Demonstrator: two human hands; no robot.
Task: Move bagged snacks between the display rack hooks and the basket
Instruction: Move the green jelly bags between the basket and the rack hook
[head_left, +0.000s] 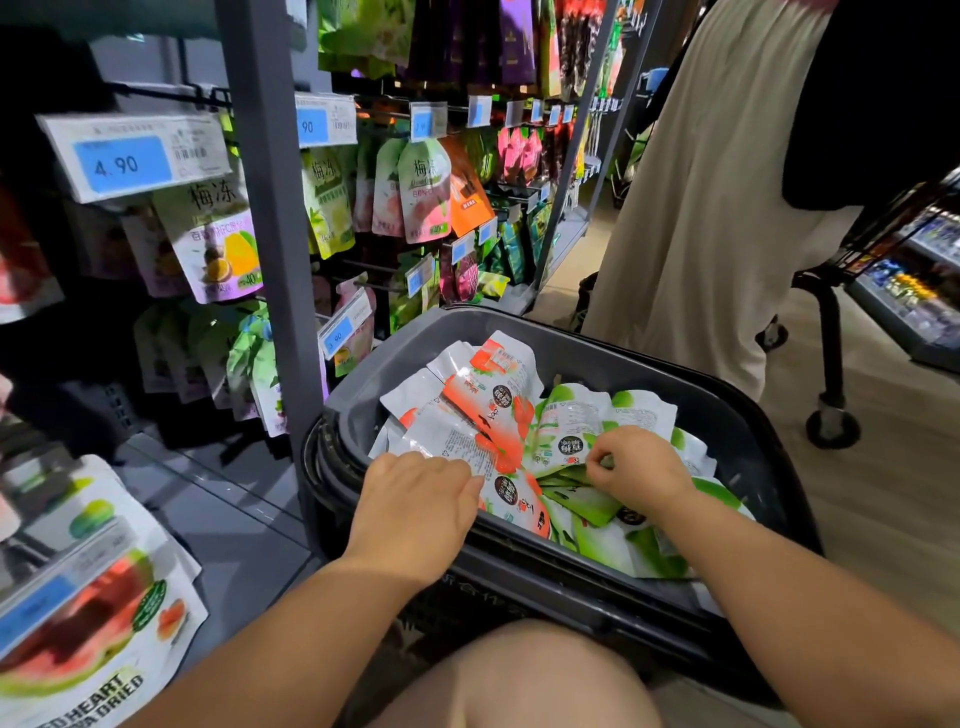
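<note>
A dark grey basket (743, 410) stands on the floor in front of me, filled with several snack bags. Red-and-white bags (488, 395) lie on its left side, green-and-white bags (576, 426) on its right. My left hand (415, 504) reaches over the basket's near rim, fingers resting on the edge of a red-and-white bag. My right hand (634, 462) is curled, pinching the top of a green-and-white bag. The display rack (275, 249) with hooks of hanging pouches stands to the left and behind the basket.
Price tags (130, 161) hang on the rack hooks. A watermelon snack bag (93, 629) hangs at the near left. A person in a long beige skirt (696, 197) stands behind the basket, next to a wheeled cart (831, 405). My knee (519, 675) is below.
</note>
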